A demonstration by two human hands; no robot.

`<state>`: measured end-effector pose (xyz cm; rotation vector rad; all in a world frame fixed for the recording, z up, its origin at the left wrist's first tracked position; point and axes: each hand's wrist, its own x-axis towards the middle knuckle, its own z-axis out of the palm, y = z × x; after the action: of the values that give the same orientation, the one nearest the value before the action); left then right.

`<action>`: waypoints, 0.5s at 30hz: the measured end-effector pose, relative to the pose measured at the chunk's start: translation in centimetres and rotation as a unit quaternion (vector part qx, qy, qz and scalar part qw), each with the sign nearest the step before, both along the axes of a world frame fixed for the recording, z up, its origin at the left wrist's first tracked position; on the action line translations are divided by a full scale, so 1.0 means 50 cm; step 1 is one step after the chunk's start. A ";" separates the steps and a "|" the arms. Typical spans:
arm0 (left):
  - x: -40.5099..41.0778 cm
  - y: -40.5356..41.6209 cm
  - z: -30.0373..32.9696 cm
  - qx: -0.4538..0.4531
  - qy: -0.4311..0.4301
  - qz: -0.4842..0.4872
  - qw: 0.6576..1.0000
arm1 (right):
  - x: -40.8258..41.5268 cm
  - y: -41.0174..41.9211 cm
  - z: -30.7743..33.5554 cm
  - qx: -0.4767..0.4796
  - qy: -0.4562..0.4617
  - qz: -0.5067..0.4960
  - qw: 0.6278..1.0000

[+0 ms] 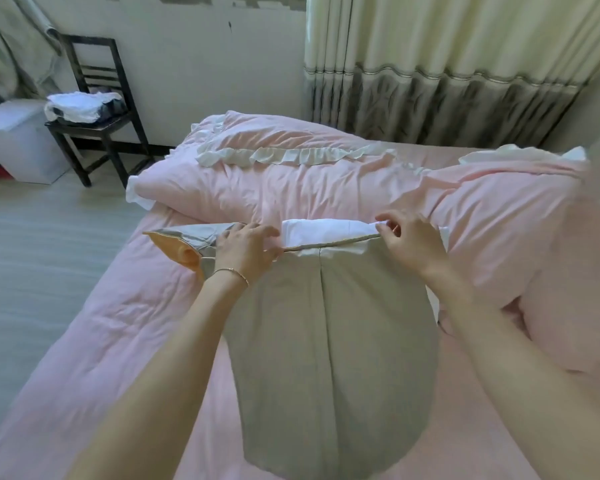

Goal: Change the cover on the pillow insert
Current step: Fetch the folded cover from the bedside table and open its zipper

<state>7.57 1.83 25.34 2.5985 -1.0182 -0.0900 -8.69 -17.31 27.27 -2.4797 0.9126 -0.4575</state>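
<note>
A grey-beige pillow cover stands on end on the pink bed, filled by the pillow. The white insert shows at the cover's open top edge. My left hand pinches the opening's rim at the left, beside a folded-back flap with an orange lining. At the right end of the opening, my right hand pinches the rim together with a bit of white fabric. The taut rim runs straight between both hands.
A pink pillow with white ruffles lies just behind the opening, and a pink duvet is bunched at the right. A dark chair with folded laundry and a white box stand on the floor at the left. Curtains hang behind the bed.
</note>
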 end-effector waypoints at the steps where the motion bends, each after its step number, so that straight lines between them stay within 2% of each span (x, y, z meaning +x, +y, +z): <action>1: 0.005 -0.023 -0.021 -0.009 -0.017 0.020 1.000 | 0.011 -0.020 -0.012 -0.014 0.020 -0.018 1.000; 4: -0.013 -0.067 -0.087 -0.035 0.019 0.037 0.999 | 0.009 -0.047 -0.071 -0.004 0.040 -0.044 0.998; 6: -0.034 -0.081 -0.158 -0.044 0.079 0.023 0.996 | -0.005 -0.036 -0.134 0.014 0.058 -0.018 0.998; 10: -0.071 -0.103 -0.284 -0.020 0.181 0.000 0.983 | -0.018 -0.009 -0.268 0.124 0.087 0.024 0.988; 15: -0.081 -0.162 -0.383 -0.018 0.219 0.012 0.975 | -0.002 -0.005 -0.380 0.190 0.079 0.007 0.978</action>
<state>3.52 -6.28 6.19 2.3992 -0.8146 -0.6030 -8.79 -17.55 8.27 -2.1894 0.9426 -0.0676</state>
